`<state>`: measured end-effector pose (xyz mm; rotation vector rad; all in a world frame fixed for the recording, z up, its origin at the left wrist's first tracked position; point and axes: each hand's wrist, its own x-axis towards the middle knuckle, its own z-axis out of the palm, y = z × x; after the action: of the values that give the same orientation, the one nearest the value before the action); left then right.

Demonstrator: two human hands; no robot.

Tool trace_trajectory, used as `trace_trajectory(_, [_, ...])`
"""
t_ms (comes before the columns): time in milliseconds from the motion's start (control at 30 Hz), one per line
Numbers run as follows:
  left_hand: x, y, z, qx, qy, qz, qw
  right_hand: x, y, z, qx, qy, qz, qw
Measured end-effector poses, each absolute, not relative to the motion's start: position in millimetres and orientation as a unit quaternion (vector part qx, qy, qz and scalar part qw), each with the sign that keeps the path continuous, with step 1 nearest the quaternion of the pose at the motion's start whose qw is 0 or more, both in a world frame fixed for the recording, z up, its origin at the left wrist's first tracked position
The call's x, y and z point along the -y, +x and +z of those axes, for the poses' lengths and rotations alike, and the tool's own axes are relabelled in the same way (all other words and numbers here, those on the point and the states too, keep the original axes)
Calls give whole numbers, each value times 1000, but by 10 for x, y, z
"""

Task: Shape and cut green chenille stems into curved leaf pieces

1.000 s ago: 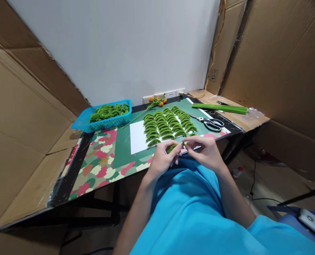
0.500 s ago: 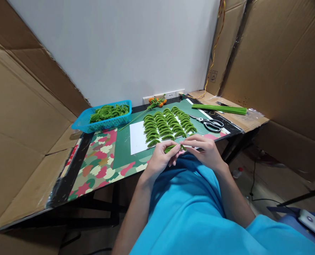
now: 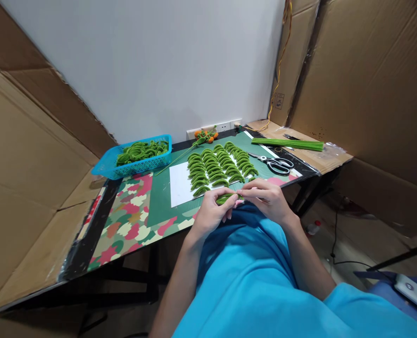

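Fingers of the left hand point(image 3: 213, 213) and right hand point(image 3: 269, 199) pinch one fuzzy green leaf point(image 3: 225, 198) between them. It sits at the near edge of the table point(image 3: 88, 244), just below the rows of green leaves point(image 3: 220, 166).

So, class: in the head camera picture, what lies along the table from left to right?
Blue basket → rows of green curved pieces → scissors.
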<state>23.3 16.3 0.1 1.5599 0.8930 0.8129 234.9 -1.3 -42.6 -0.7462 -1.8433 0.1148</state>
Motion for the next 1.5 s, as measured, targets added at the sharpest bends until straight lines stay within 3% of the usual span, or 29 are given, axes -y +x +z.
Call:
trace_trajectory(300, [-173, 192, 17, -362, 670, 336, 555, 3, 2281, -445, 771, -312, 32, 554])
trace_trajectory(567, [-178, 125, 31, -327, 669, 316, 588, 67, 2243, -400, 808, -298, -32, 507])
trace_trajectory(767, [-214, 81, 30, -320, 628, 292, 646, 45, 2182, -435, 813, -278, 44, 510])
trace_trajectory(933, [-243, 84, 24, -327, 635, 305, 630, 29, 2050, -477, 768, -291, 162, 547])
trace_trajectory(1067, [-187, 135, 50, -335, 685, 341, 550, 68, 1940, -428, 686, -349, 275, 576])
trace_trajectory(1167, [-115, 179, 85, -339, 768, 369, 399, 57, 1925, -358, 599, -367, 411, 581])
trace_trajectory(1267, [-80, 191, 117, -312, 854, 334, 250, 14, 1974, -288, 523, -332, 576, 534])
trace_trajectory(1333, [-91, 183, 125, -290, 882, 308, 209, -2, 2011, -258, 500, -318, 627, 505])
trace_trajectory(1400, [-117, 172, 117, -299, 872, 318, 223, 2, 2034, -248, 530, -331, 582, 521])
trace_trajectory(1500, [-150, 160, 85, -354, 800, 378, 303, 28, 2054, -255, 627, -362, 393, 567])
